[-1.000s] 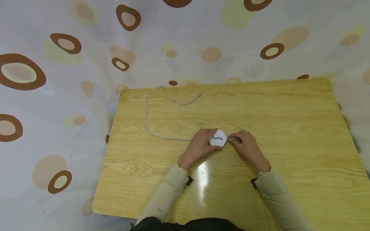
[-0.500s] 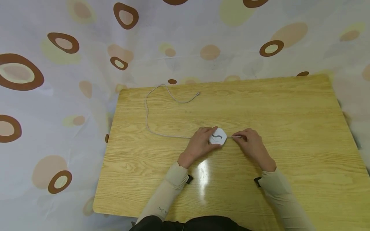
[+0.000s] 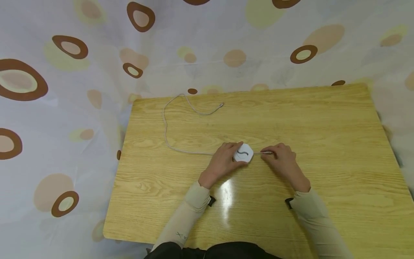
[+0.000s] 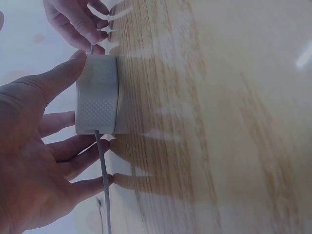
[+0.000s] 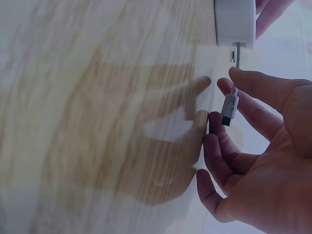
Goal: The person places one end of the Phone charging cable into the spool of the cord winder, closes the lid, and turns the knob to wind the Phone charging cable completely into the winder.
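A white hexagonal cable winder [image 3: 243,154] with a dark wavy mark on top sits on the wooden table. My left hand [image 3: 223,160] grips it from the left, thumb and fingers along its sides; the left wrist view shows its textured wall. On the right, my right hand [image 3: 283,163] pinches the thin cable between thumb and index finger, just behind a small metal-tipped plug [image 5: 229,109]. A short stretch of cable [image 3: 257,153] runs from the winder to those fingers. From the winder's other side leaves a longer grey-white cable [image 4: 103,165].
That longer cable curves left and back across the table [image 3: 323,126], ending in another plug [image 3: 221,105] near the rear edge. A patterned curtain [image 3: 207,46] hangs behind the table and at its left.
My right hand has moved a little to the right with the plug, so more cable shows between it and the winder. My left hand stays on the winder.
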The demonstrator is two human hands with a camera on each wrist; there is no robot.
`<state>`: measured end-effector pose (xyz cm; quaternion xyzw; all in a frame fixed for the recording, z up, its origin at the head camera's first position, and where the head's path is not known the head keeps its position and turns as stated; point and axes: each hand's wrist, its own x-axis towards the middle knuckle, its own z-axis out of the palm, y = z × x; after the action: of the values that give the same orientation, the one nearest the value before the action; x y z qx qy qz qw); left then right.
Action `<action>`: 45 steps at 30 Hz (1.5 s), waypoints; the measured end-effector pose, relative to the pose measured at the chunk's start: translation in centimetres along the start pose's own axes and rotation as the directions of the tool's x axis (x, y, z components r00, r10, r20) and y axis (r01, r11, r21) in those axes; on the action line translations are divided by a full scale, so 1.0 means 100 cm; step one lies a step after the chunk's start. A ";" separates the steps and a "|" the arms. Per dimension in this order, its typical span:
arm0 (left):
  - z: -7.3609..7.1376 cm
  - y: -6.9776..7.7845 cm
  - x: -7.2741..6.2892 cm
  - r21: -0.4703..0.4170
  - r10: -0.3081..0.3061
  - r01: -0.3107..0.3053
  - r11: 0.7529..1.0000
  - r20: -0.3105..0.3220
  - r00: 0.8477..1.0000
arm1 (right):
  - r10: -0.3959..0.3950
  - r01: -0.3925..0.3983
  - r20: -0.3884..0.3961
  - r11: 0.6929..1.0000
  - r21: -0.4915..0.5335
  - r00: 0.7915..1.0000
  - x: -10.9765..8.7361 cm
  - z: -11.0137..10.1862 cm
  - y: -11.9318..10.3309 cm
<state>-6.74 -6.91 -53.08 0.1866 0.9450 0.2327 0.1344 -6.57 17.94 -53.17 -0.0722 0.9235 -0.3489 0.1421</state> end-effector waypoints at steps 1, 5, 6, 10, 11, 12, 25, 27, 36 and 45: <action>0.000 0.000 0.000 0.004 -0.001 0.001 1.000 0.001 1.000 | 0.002 -0.002 0.003 1.000 0.002 1.000 0.000 0.001 -0.001; 0.001 0.001 -0.001 0.002 -0.006 0.006 1.000 0.008 1.000 | -0.006 0.006 0.001 1.000 0.005 1.000 0.001 0.005 -0.005; 0.001 0.000 -0.002 -0.002 -0.007 0.007 1.000 0.011 1.000 | -0.010 0.010 -0.001 1.000 0.006 1.000 0.001 0.006 -0.006; 0.001 0.000 -0.001 -0.009 -0.009 0.009 1.000 0.011 1.000 | -0.028 0.028 -0.009 1.000 0.007 1.000 0.004 0.012 -0.009; 0.001 0.000 -0.001 -0.008 -0.007 0.007 1.000 0.009 1.000 | -0.030 0.030 -0.011 0.999 0.009 0.999 0.004 0.013 -0.010; 0.001 0.000 0.000 -0.006 -0.004 0.004 1.000 0.007 1.000 | -0.031 0.031 -0.016 0.999 0.008 0.999 0.005 0.014 -0.011; 0.001 0.000 -0.001 -0.019 0.008 -0.008 1.000 -0.006 1.000 | -0.015 0.016 -0.034 1.000 0.025 0.999 0.006 0.017 -0.018; 0.001 0.000 -0.001 -0.022 0.008 -0.008 1.000 -0.010 1.000 | -0.013 0.013 -0.027 1.000 0.029 1.000 0.006 0.016 -0.017; 0.001 0.000 -0.001 -0.025 0.018 -0.019 0.999 -0.029 0.999 | -0.009 0.010 -0.036 1.000 0.026 0.999 0.004 0.010 -0.013; 0.001 0.001 0.000 -0.033 0.003 -0.003 0.999 -0.005 1.000 | 0.023 -0.021 -0.052 0.999 0.041 0.998 0.000 0.006 -0.006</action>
<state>-6.68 -6.83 -53.12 0.1853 0.9410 0.2490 0.1348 -6.38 17.11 -53.23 -0.0502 0.9204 -0.3677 0.1232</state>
